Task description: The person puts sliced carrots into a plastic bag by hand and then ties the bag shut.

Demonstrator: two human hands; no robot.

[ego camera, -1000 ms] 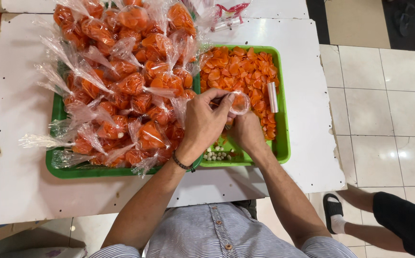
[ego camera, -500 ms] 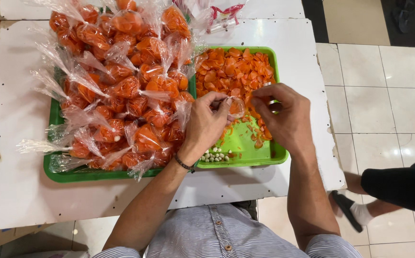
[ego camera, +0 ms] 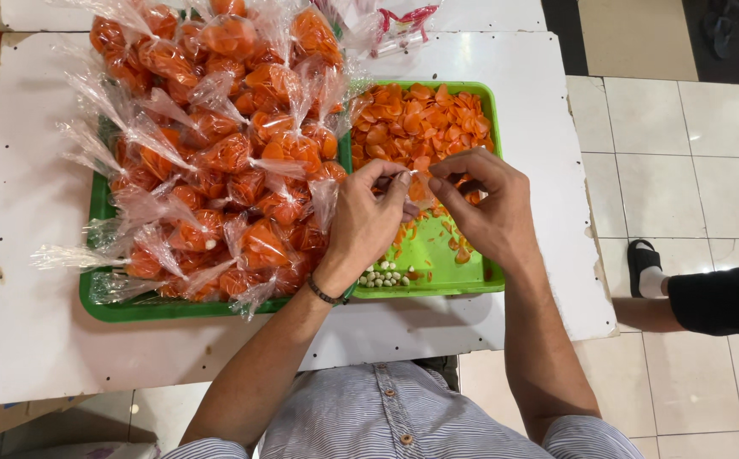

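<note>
My left hand [ego camera: 369, 217] and my right hand [ego camera: 488, 208] meet over the small green tray [ego camera: 454, 276], fingertips pinched together on a small clear plastic bag [ego camera: 416, 189] with orange pieces inside. Loose orange crackers [ego camera: 420, 123] fill the far half of that tray. A cluster of small white pellets [ego camera: 384, 275] lies in its near left corner. To the left, a larger green tray [ego camera: 101, 302] is heaped with several tied clear bags of orange crackers [ego camera: 216, 153].
Both trays sit on a white table [ego camera: 29, 280] whose near edge is by my striped shirt. Beyond the table's right edge is tiled floor, where another person's sandalled foot [ego camera: 645, 272] and dark sleeve [ego camera: 726, 297] show. Empty bags [ego camera: 395, 25] lie at the table's far edge.
My right hand has lifted off the loose crackers and come up to meet my left hand. Both now pinch the small bag between them.
</note>
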